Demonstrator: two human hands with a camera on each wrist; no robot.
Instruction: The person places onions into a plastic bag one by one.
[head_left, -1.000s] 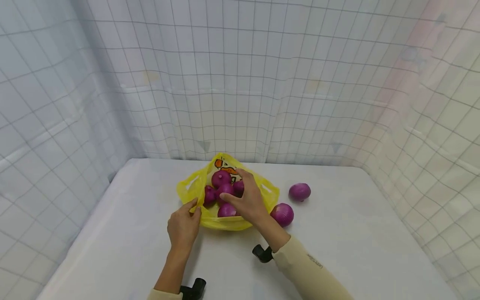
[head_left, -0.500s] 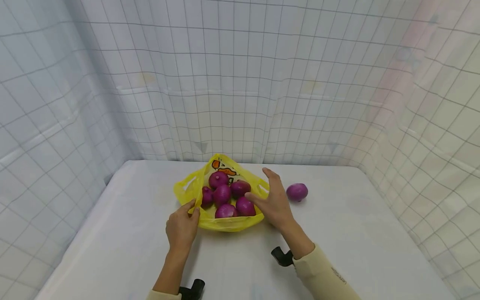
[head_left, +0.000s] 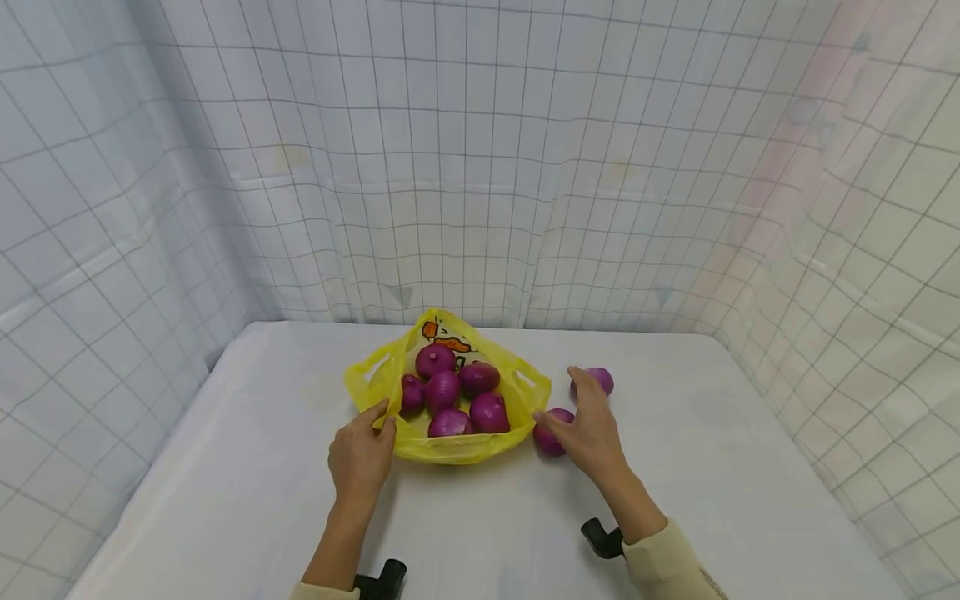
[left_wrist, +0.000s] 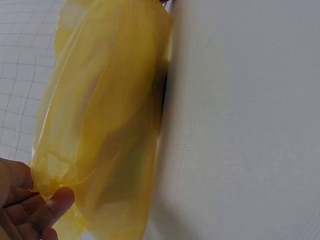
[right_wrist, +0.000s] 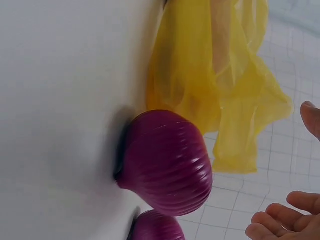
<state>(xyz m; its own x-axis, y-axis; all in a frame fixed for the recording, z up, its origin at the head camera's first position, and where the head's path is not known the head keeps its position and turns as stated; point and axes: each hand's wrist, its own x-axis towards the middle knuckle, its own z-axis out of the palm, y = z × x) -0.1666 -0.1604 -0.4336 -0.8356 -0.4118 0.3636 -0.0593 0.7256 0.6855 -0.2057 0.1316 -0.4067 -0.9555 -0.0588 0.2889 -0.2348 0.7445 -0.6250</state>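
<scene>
A yellow plastic bag (head_left: 450, 451) lies with its mouth spread, several red onions (head_left: 442, 390) inside it. At its left edge my left hand (head_left: 362, 457) pinches the rim between thumb and fingers; the left wrist view shows the same grip on the thin yellow film. My right hand (head_left: 588, 429) hovers over a red onion (right_wrist: 167, 162) beside the bag's right side, fingers spread and apart from it. Farther back sits another red onion (head_left: 602, 380), partly hidden by the right fingers. In the right wrist view, the thumb and fingers hold nothing.
A white-covered table (head_left: 262, 467) carries everything. Pale grid-patterned curtains (head_left: 480, 167) hang behind it and on both sides. Black wrist mounts (head_left: 603, 538) stick out below each hand.
My right hand has withdrawn from the bag's mouth and moved right over the nearer loose onion. One more onion shows inside, at the right front. My left hand keeps pinching the rim.
</scene>
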